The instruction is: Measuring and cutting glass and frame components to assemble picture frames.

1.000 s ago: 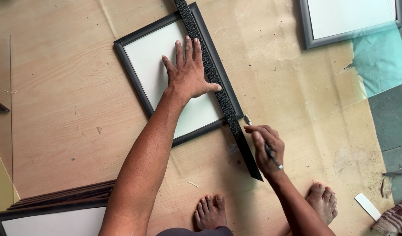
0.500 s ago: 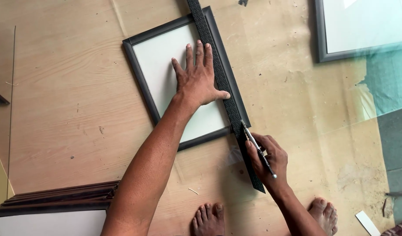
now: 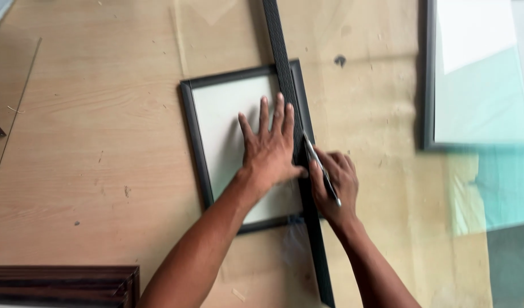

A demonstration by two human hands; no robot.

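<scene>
A black picture frame (image 3: 195,142) with a white inner panel lies flat on the wooden floor. A long black straightedge (image 3: 282,51) runs over its right side, from the top of the view down past its bottom edge. My left hand (image 3: 269,149) rests palm down with fingers spread on the white panel, its thumb against the straightedge. My right hand (image 3: 333,185) holds a thin metal cutter tool (image 3: 322,169) like a pen, its tip against the right side of the straightedge near the frame's middle height.
A larger dark frame (image 3: 428,85) holding a pale panel lies at the upper right, with greenish glass sheets (image 3: 501,188) below it. A stack of dark frames (image 3: 62,282) sits at the lower left. Faint glass sheet edges show on the floor.
My right hand has moved up along the straightedge from its lower end to beside the frame. The view shifted, so my feet are no longer seen. My left hand stays on the panel.
</scene>
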